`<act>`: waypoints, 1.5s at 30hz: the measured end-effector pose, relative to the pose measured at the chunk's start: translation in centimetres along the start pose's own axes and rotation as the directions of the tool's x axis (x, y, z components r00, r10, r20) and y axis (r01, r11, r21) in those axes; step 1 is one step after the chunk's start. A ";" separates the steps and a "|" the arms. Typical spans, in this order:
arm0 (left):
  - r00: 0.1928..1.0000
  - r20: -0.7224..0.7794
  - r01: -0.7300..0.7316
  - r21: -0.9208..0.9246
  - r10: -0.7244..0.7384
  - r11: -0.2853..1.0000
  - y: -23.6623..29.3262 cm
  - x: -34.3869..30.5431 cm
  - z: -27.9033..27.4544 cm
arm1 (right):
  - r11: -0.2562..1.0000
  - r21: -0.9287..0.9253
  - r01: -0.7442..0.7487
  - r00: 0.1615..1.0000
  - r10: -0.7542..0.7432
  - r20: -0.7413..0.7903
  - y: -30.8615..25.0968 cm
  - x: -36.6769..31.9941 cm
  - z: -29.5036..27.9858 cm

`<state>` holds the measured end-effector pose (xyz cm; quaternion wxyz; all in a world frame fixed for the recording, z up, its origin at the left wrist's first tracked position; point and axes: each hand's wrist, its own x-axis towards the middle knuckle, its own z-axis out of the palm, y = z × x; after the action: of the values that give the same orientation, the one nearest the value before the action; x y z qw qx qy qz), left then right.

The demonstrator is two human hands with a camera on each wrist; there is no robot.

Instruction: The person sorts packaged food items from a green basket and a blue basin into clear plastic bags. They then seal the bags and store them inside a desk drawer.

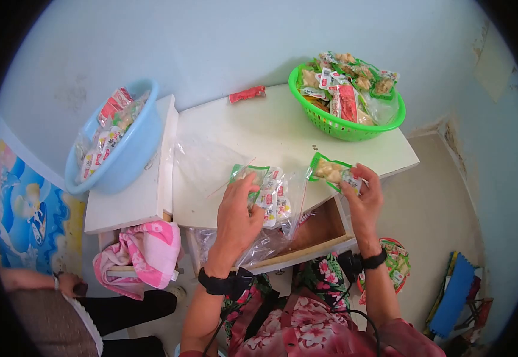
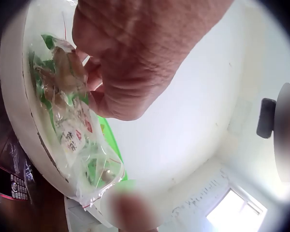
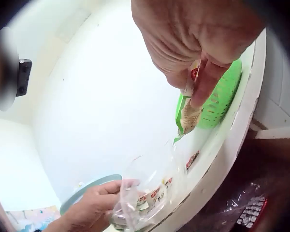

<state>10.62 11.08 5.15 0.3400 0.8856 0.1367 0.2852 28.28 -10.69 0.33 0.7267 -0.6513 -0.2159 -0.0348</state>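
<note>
A clear plastic bag point(image 1: 297, 199) with several small white-and-red packets point(image 1: 275, 199) lies at the front edge of the white table. My left hand point(image 1: 238, 217) is at the bag's left side, its fingers curled on a green-edged packet point(image 2: 67, 72). My right hand point(image 1: 363, 205) pinches another green-edged packet point(image 1: 330, 171) of pale food, held right of the bag above the table edge. In the right wrist view that packet point(image 3: 189, 118) hangs from the fingertips, apart from the bag point(image 3: 147, 188).
A green basket point(image 1: 354, 131) heaped with packets stands back right; a blue basin point(image 1: 116, 163) with packets stands left. A red packet point(image 1: 247, 94) lies by the wall. Below are an open drawer point(image 1: 324, 229), a pink towel point(image 1: 152, 250) and another person's arm point(image 1: 30, 279).
</note>
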 end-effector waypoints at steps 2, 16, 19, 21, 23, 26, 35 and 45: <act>0.997 -0.020 -0.068 0.075 0.069 0.995 0.2 0.3 0.2 | 1.000 0.013 -0.006 1.000 0.007 -0.011 -1.7 -1.5 -1.1; 0.977 0.038 -0.210 0.282 0.208 0.936 4.4 0.1 1.4 | 0.939 0.280 -0.197 0.971 0.149 0.185 -2.9 -6.3 -0.1; 0.989 0.067 -0.146 0.264 0.133 0.953 3.2 0.0 1.4 | 0.923 0.311 -0.229 0.964 0.169 0.207 -2.1 -6.4 -0.2; 0.998 0.035 -0.061 0.196 0.055 0.979 3.7 0.0 1.1 | 0.922 0.324 -0.210 0.967 0.148 0.205 -2.4 -6.0 0.3; 1.000 0.006 -0.021 0.136 0.020 0.991 4.1 0.1 1.2 | 0.918 0.339 -0.205 0.969 0.142 0.203 -3.0 -5.4 1.2; 0.992 -0.090 -0.076 0.096 0.085 0.992 4.2 0.1 1.7 | 0.914 0.342 -0.217 0.966 0.150 0.213 -3.6 -4.5 2.8; 0.886 -0.204 -0.348 0.303 0.417 0.887 6.1 1.3 3.0 | 0.949 0.274 -0.158 0.971 0.099 0.217 -2.8 -3.2 6.4; 0.889 -0.198 -0.399 0.104 0.412 0.911 6.4 0.7 4.4 | 0.997 -0.055 0.055 0.852 -0.018 0.523 -3.9 -1.2 8.1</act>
<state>14.14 4.44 7.13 0.2291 0.8682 -0.0065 0.4401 23.75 -3.79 4.05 0.6175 -0.6564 -0.4159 0.1221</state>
